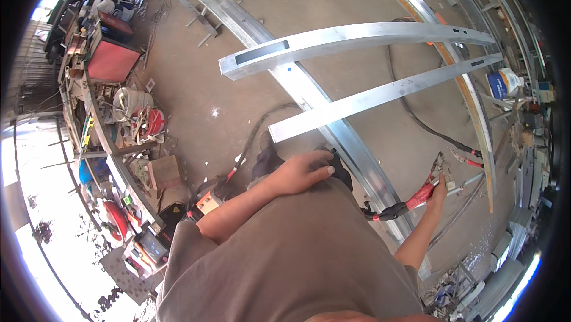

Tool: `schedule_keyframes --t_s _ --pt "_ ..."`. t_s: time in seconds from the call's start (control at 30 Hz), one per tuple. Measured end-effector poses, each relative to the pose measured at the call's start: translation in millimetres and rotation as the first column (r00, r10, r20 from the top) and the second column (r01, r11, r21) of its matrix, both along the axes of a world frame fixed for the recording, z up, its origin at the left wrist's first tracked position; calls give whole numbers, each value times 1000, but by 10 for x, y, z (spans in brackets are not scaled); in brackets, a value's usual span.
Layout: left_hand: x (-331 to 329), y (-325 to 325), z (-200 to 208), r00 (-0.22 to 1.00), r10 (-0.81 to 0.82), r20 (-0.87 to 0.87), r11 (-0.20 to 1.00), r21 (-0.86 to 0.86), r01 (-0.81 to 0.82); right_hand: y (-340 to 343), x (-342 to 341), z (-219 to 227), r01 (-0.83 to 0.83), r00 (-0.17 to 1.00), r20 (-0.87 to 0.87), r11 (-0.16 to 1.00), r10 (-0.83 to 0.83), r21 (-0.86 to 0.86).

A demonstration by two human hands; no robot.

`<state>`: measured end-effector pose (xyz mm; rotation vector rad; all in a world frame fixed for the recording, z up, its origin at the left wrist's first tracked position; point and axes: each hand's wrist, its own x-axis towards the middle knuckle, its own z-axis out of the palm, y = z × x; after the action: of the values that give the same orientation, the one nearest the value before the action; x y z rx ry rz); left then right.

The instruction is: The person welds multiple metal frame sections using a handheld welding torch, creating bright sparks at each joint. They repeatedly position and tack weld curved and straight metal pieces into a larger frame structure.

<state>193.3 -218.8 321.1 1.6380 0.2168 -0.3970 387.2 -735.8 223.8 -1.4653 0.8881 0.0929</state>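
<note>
My left hand (302,173) lies palm down across my lap, fingers extended and nothing in its grasp. Out to the right, my right hand (439,190) is closed around a red-handled clamp-like tool (420,196); its metal end points away from me and a thick black cable trails from its handle. Closest ahead, a plain square metal tube (386,97) rests across a long metal rail (357,149) and an orange-edged rail (473,93). Beyond it, a wider tube with a slot cut near its left end (333,41) also spans both rails.
A cluttered workbench (113,164) runs along the left, with a red box (113,60) and a bucket (129,105) beside it. Black cable (413,119) loops over the floor. On the right stand a blue-and-white bag (505,83) and stacked metal stock (520,233).
</note>
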Motion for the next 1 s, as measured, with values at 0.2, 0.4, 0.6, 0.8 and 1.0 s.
schedule_keyframes --t_s 0.2,0.4,0.6,0.8,1.0 --pt "278 -517 119 1000 13 -14 988 156 -11 -958 220 -1258 52 960 -281 989 -12 138" --pt "510 -824 256 990 -1 -141 978 208 31 -1116 109 -1849 55 939 -344 987 0 150" --pt "638 -1052 303 994 21 -104 941 338 15 -969 -125 -2070 -77 871 -480 993 109 85" --pt "832 -929 61 986 32 165 740 659 -134 -798 -286 -2169 -213 839 -492 972 234 99" --pt "1156 -665 -157 971 7 241 637 747 -189 -636 -223 -2110 -520 691 -640 846 336 -118"
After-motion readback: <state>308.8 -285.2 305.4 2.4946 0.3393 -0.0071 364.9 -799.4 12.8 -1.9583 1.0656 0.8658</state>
